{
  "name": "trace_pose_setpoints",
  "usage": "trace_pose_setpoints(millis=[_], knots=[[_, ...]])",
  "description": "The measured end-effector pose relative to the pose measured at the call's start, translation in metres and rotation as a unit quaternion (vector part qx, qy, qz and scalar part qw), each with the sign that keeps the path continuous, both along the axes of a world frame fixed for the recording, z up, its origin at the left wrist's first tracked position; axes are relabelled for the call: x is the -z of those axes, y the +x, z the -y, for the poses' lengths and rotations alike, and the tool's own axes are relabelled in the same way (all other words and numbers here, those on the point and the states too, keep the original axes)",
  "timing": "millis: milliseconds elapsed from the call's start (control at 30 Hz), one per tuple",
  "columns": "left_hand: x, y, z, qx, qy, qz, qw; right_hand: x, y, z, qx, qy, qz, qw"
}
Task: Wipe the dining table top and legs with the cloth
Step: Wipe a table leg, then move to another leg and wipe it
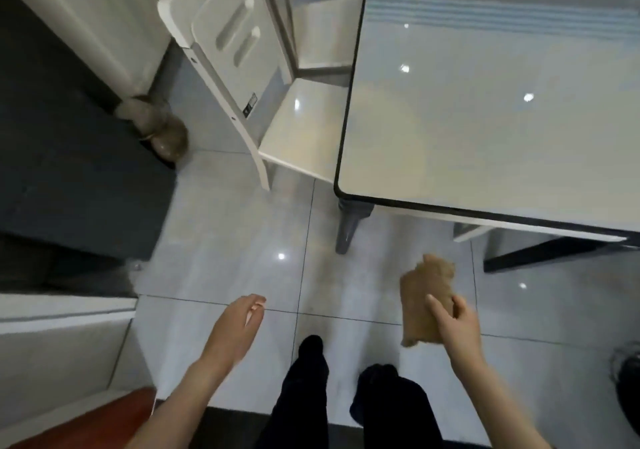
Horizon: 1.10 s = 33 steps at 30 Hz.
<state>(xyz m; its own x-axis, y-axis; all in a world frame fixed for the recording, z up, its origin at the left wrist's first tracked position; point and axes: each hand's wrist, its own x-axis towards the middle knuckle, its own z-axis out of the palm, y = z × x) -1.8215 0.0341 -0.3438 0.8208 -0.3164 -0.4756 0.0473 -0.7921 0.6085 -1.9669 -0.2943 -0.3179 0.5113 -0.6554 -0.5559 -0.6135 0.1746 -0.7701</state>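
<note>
Right hand (459, 322) — grip clamped on the tan cloth (424, 298), which is held in the air over the tiled floor (221, 237), short of the near edge of the desk (485, 129). Left hand (240, 322) empty, fingers loose and apart. Desk corner rounded and black-rimmed, with a grey leg (349, 228) under it. White chair (239, 67) tucked in at the desk's left edge. Open floor lies between both hands and the corner — nothing touching.

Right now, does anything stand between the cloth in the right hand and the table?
Nothing visible does. Only floor lies between the cloth and the near corner of the table and its leg; the white chair stands further left.
</note>
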Motion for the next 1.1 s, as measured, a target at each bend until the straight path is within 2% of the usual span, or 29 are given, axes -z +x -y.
trace_pose_setpoints(millis=[233,500,667,833,900,967,1033,1100], knots=[[0.07,0.065,0.066,0.001,-0.079,-0.01,0.997,0.065,0.053,-0.001,0.049,0.016,0.054,0.997],[0.189,0.134,0.174,0.022,-0.186,-0.002,0.982,0.196,0.116,0.014,0.048,-0.06,0.119,0.99],[0.246,0.176,0.219,0.027,-0.343,-0.012,0.939,0.242,0.166,0.001,0.052,-0.103,0.235,0.965],[0.311,0.203,0.237,0.084,-0.455,-0.038,0.886,0.281,0.202,-0.019,0.055,-0.14,0.394,0.907],[0.333,0.212,0.242,0.09,-0.496,-0.051,0.862,0.302,0.214,-0.023,0.029,-0.231,0.426,0.874],[0.35,0.22,0.25,0.114,-0.523,-0.045,0.843,0.327,0.227,-0.022,0.026,-0.38,0.408,0.83],[0.362,0.225,0.255,0.13,-0.555,-0.026,0.821,0.349,0.244,-0.017,0.078,-0.507,0.382,0.768],[0.373,0.228,0.26,0.146,-0.583,-0.026,0.799,0.358,0.258,-0.015,0.151,-0.545,0.409,0.716]])
